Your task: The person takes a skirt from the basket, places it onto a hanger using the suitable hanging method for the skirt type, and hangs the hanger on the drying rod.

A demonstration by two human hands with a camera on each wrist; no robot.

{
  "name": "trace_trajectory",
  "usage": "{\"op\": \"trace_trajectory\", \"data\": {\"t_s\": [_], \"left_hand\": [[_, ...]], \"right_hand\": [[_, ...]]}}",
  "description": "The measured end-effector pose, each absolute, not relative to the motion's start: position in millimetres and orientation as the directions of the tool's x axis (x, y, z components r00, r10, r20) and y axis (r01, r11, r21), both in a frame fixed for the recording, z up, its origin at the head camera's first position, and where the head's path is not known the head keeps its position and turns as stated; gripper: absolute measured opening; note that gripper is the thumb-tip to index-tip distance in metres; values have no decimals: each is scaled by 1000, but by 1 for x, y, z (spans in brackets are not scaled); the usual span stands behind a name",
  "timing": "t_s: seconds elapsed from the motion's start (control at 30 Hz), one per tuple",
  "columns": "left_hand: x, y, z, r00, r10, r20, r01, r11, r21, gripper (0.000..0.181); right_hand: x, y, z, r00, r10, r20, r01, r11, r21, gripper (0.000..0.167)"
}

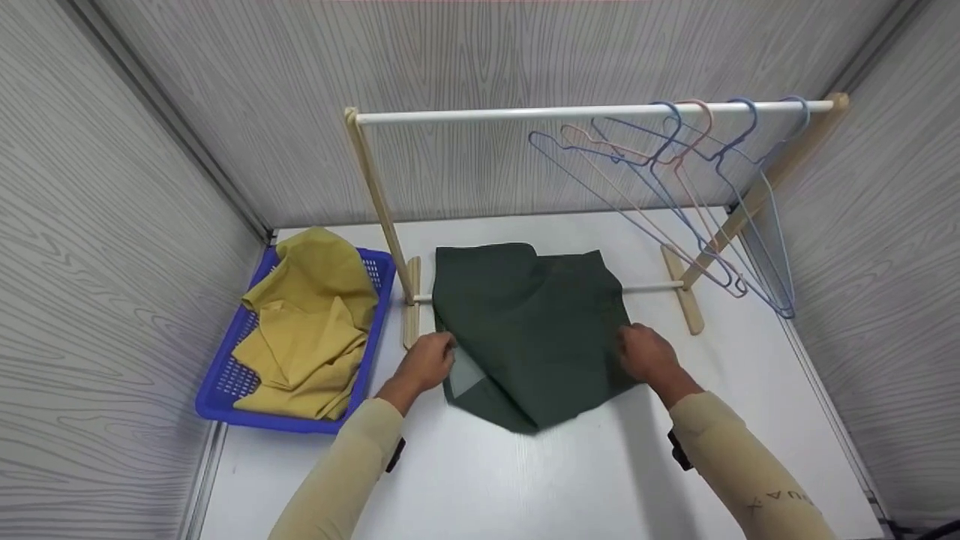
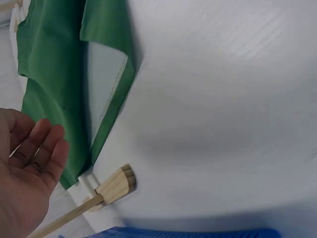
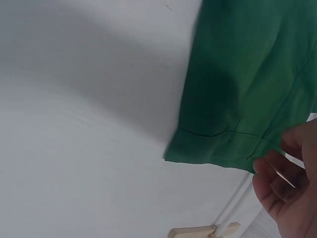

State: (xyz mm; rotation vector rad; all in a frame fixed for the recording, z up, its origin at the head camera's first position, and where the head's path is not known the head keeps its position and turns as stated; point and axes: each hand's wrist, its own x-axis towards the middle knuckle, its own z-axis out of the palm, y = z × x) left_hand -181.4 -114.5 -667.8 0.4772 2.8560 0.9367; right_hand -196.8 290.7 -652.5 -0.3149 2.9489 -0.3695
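Note:
A dark green cloth with stitched hems lies creased on the white table, one side folded over so that a paler grey underside shows. At its left edge is my left hand; in the left wrist view its fingers are loosely bent, with no cloth between them. My right hand is at the right edge of the cloth. The right wrist view shows its thumb and fingertips pinching the hemmed border, though the contact is partly hidden.
A blue basket with mustard-yellow cloth stands at the left. Behind the green cloth rises a wooden rack with a white rail. Several blue and pink hangers hang at its right end. Patterned panels enclose the table.

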Motion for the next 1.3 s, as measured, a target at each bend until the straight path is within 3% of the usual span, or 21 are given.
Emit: {"op": "trace_trajectory", "data": {"t_s": [0.23,0.43,0.67,0.83,1.03,1.2,1.3], "left_hand": [[-154,-85,-705,-948,309,-82,207,789,578,19],[-134,-55,-731,-971,217,-101,145,869,472,38],[-131,-50,-732,-988,132,-75,72,842,535,16],[-126,-67,-721,-971,215,-109,92,749,656,10],[-105,-93,-715,-939,333,-83,169,659,733,24],[-86,-111,-719,-886,463,-21,317,638,702,18],[-76,-120,-726,-866,498,-38,340,645,685,16]], "right_hand": [[-177,295,-682,-948,-148,-281,-81,968,-236,18],[-160,294,-707,-908,-78,-411,43,960,-277,35],[-160,288,-704,-879,-83,-470,34,971,-236,39],[-161,286,-698,-853,-100,-513,3,981,-196,43],[-163,286,-696,-833,-108,-543,-15,985,-173,52],[-163,287,-696,-822,-100,-561,-8,986,-165,56],[-163,286,-695,-820,-100,-564,-6,986,-167,56]]}}
